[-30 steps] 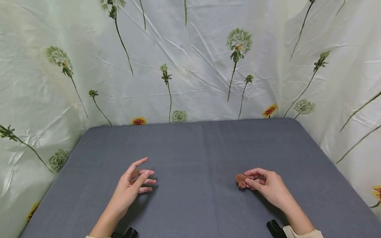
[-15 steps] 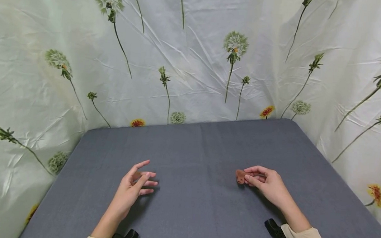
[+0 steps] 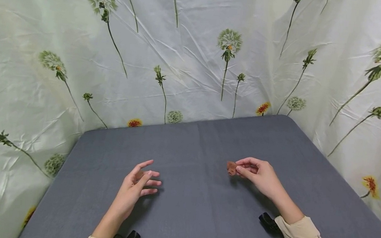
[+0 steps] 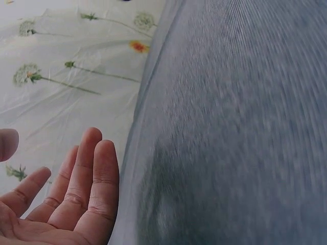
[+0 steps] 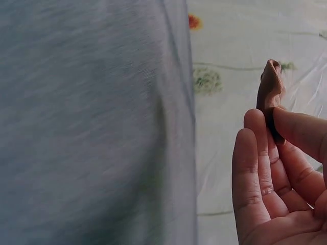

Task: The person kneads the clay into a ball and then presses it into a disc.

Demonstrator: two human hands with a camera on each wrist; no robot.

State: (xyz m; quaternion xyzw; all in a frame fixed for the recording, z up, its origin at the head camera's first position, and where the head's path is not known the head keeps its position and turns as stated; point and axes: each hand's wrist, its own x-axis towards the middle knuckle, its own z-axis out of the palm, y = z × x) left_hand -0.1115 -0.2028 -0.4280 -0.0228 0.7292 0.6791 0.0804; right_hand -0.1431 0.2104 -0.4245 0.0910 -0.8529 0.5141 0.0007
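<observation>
A small reddish-brown piece (image 3: 231, 168), perhaps clay or wood, is pinched between the thumb and fingers of my right hand (image 3: 262, 175). In the right wrist view the piece (image 5: 271, 89) appears thin and uneven, with a curled upper end; its exact kind cannot be told. It is held above the grey table, and a shadow falls below it. My left hand (image 3: 130, 193) hovers over the left part of the table, holding nothing. Its fingers (image 4: 104, 178) are spread and slightly bent in the left wrist view.
A grey cloth-covered table (image 3: 185, 212) spreads under both hands. Behind it and along its sides hangs a pale curtain (image 3: 193, 69) printed with dandelions. Black wrist devices (image 3: 270, 224) sit at both cuffs, and a beige sleeve (image 3: 302, 236) covers the right forearm.
My right hand has moved up and to the left with the brown piece, which is now turned slightly. My left hand has barely moved, and the head view has shifted a little.
</observation>
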